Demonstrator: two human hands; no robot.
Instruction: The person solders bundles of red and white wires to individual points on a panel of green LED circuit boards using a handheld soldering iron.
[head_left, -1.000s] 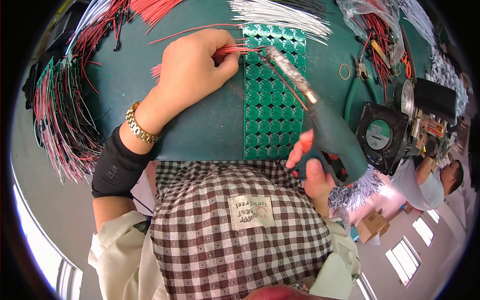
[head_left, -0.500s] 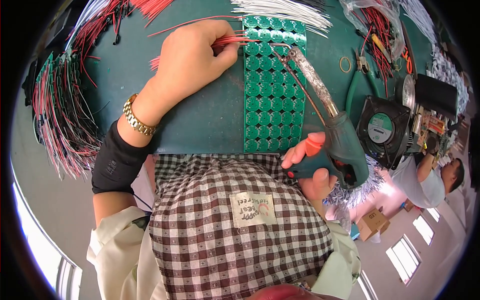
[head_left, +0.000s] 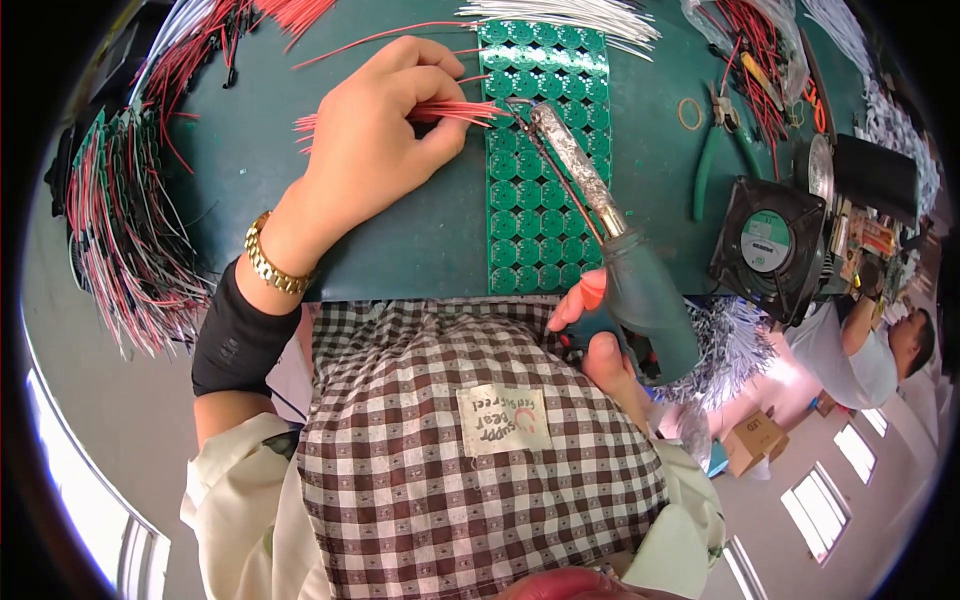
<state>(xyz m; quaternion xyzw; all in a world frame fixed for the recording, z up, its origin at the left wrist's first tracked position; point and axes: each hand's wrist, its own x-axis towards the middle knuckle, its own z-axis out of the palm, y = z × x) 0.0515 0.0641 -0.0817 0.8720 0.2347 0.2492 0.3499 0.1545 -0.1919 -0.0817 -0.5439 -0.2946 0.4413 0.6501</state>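
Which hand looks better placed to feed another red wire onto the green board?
Left, likely: the left hand holds the red wires, their ends over the green board, while the right hand grips the soldering gun.

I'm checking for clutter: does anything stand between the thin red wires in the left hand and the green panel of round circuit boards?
Nothing visible does: the thin red wires in the left hand reach over the left edge of the green panel. The metal tip of the dark green soldering gun is beside their ends.
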